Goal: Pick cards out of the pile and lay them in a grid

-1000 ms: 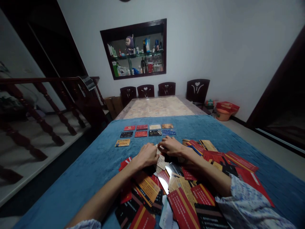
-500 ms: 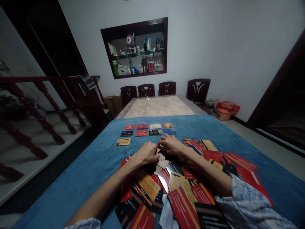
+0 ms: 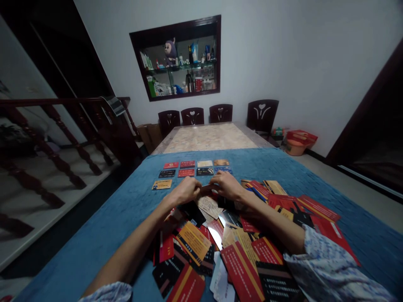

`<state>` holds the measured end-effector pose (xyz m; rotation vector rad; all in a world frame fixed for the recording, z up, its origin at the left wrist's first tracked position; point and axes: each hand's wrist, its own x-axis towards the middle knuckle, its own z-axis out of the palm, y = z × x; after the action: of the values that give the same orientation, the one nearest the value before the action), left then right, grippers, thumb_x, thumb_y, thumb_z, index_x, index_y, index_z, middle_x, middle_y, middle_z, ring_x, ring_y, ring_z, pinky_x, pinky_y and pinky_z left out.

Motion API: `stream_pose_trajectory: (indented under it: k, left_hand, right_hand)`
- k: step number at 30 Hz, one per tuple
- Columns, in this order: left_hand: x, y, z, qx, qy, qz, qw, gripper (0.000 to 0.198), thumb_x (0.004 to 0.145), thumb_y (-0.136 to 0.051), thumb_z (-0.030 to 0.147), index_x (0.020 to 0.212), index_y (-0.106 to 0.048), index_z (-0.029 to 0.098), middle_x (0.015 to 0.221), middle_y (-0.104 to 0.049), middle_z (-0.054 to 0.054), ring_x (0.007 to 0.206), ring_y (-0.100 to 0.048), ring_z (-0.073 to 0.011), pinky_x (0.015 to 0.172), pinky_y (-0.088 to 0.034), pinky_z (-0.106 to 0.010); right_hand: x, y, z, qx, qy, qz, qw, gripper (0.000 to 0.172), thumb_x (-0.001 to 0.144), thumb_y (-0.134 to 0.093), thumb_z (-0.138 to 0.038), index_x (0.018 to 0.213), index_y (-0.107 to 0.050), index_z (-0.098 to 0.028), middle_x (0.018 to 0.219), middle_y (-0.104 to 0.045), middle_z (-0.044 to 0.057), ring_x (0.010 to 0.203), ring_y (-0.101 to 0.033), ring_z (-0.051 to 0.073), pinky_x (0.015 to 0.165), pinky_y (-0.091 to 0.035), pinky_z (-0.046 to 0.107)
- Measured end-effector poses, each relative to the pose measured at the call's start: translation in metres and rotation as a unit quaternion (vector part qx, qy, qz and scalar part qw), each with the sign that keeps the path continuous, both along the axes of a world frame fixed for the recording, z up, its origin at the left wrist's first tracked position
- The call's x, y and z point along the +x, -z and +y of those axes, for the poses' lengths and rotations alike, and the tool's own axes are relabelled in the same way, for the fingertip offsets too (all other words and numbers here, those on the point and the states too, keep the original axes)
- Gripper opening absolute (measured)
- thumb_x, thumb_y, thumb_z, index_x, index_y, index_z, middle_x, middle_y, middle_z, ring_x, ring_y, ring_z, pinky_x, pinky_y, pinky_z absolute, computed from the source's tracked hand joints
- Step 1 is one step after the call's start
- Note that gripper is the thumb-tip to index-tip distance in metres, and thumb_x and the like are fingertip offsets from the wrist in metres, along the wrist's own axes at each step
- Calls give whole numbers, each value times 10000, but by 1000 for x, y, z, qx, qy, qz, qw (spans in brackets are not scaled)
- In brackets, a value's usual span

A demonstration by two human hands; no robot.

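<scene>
Between my hands a card point(image 3: 206, 187) is held almost edge-on above the pile, so its printed face cannot be made out. My left hand point(image 3: 187, 189) pinches its left end, and my right hand point(image 3: 228, 184) grips the right end. Under my wrists and forearms lies a heap of loose cards, among them a gold card point(image 3: 193, 241), a red card point(image 3: 242, 270) and a black card point(image 3: 277, 282). Beyond my hands several cards lie in spaced rows, such as a white card point(image 3: 205, 164), a black patterned card point(image 3: 205, 171) and a gold card point(image 3: 161, 184) at the left.
A blue cloth point(image 3: 126, 201) covers the near part of the table, with the bare tabletop point(image 3: 209, 137) behind it. Dark chairs point(image 3: 262, 114) stand at the far end. A wooden railing point(image 3: 63, 102) runs along the left, and an orange bucket point(image 3: 295, 147) is at the right.
My hands have moved apart, with a card now visible stretched between them. The head view has tilted slightly downward. The rows of cards look unchanged.
</scene>
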<state>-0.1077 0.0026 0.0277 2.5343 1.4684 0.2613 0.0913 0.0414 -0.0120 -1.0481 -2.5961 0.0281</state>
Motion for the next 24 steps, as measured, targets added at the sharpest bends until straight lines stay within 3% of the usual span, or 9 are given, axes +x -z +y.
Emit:
stream_pose_trajectory:
  k: [4, 13, 19, 24]
  left_hand:
    - [-3, 4, 5, 8, -8, -10, 1000, 307, 753, -433, 79, 743, -739, 98, 586, -592, -17, 554, -417, -89, 551, -276, -211]
    - [-6, 20, 14, 42, -24, -52, 997, 262, 758, -450, 46, 712, -702, 103, 587, -570, -16, 553, -439, -96, 552, -286, -218]
    - [-6, 29, 17, 101, -39, -25, 994, 257, 818, -463, 62, 788, -708, 132, 754, -612, -56, 665, -541, -138, 616, -375, -229]
    - [-6, 39, 18, 106, -49, -20, 993, 266, 877, -445, 110, 964, -694, 148, 888, -596, -81, 775, -588, -169, 713, -458, -256]
  right_hand:
    - [-1, -2, -2, -6, 32, -14, 999, 191, 908, -562, -219, 983, -736, -198, 880, -715, 79, 922, -571, 218, 763, -362, 306]
    - [-5, -3, -9, -7, 88, -10, 996, 297, 929, -532, -204, 1210, -626, -223, 978, -681, 90, 890, -594, 199, 771, -362, 282]
    - [-6, -1, -11, -13, 105, -36, 994, 363, 933, -508, -212, 1289, -569, -243, 1031, -698, 102, 956, -614, 230, 804, -375, 300]
    - [-8, 3, -11, -20, 101, -58, 993, 467, 905, -517, -191, 1371, -494, -214, 1079, -705, 122, 1028, -612, 246, 835, -379, 317]
